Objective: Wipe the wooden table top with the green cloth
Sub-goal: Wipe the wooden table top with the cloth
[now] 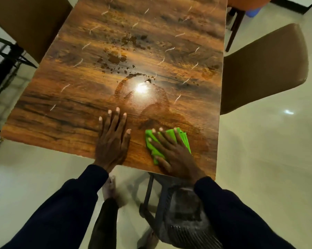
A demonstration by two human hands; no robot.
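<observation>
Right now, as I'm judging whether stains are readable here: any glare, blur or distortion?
Head view: a glare spot on the table washes out part of the ring stain; head view: the wide lens skews the table's edges; head view: the stool underneath is blurred, while the green cloth, right hand and left hand look sharp.

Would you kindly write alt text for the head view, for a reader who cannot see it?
The right hand presses a green cloth flat on a wooden table; the left hand rests flat beside it. Farther up lie brown spills.
</observation>
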